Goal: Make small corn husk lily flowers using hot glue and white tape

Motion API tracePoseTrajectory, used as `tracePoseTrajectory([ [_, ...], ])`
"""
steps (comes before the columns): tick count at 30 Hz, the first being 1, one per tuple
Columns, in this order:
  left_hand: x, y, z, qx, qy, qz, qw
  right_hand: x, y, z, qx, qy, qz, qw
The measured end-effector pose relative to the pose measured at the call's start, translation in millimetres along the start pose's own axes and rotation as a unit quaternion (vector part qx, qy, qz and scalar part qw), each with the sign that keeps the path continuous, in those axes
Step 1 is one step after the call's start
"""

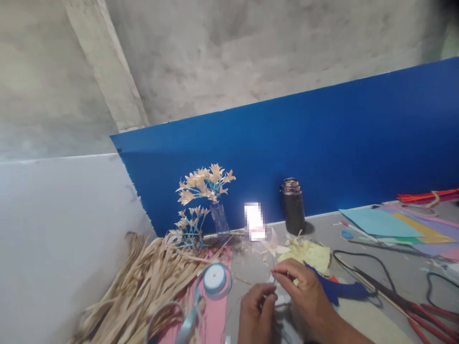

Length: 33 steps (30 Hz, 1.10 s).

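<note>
The hands work close together, not touching, over the front of the counter. The right hand has thumb and forefinger pinched together on what looks like a thin strand. The left hand curls just below; whether it grips anything, I cannot tell.

As for progress, a bunch of pale flowers already stands in a clear vase, with smaller flowers beside it. The piece in hand seems at an early stage, with no bloom visible on it. Plenty of material is left: loose dry strips heaped at the left, and blue ribbon on its spool.

No brand or writing is legible: the dark bottle shows no readable label, and the bright patch is blurred out.
</note>
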<state>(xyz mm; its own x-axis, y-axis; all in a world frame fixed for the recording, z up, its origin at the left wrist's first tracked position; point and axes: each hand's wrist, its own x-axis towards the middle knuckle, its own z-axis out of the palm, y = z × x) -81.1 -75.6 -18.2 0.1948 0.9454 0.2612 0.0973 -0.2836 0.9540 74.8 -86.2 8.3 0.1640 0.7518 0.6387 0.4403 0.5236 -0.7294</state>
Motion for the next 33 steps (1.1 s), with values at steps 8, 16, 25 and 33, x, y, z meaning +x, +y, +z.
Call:
tracePoseTrajectory([
  [8, -7, 25, -13.3, 0.048, 0.027, 0.070, 0.996, -15, 6, 4, -0.060, -0.052, -0.092, 0.993],
  [16, -5, 19, -10.4, 0.118, 0.037, 0.117, 0.985, -23, 6, 8, -0.137, -0.101, -0.149, 0.974],
  [25, -6, 15, -12.9, 0.107, 0.052, 0.116, 0.986, -25, 15, 8, -0.180, -0.118, -0.170, 0.962],
  [33, -2, -3, -14.8, 0.179, 0.102, 0.297, 0.932, -26, 11, 7, -0.185, -0.171, -0.160, 0.955],
])
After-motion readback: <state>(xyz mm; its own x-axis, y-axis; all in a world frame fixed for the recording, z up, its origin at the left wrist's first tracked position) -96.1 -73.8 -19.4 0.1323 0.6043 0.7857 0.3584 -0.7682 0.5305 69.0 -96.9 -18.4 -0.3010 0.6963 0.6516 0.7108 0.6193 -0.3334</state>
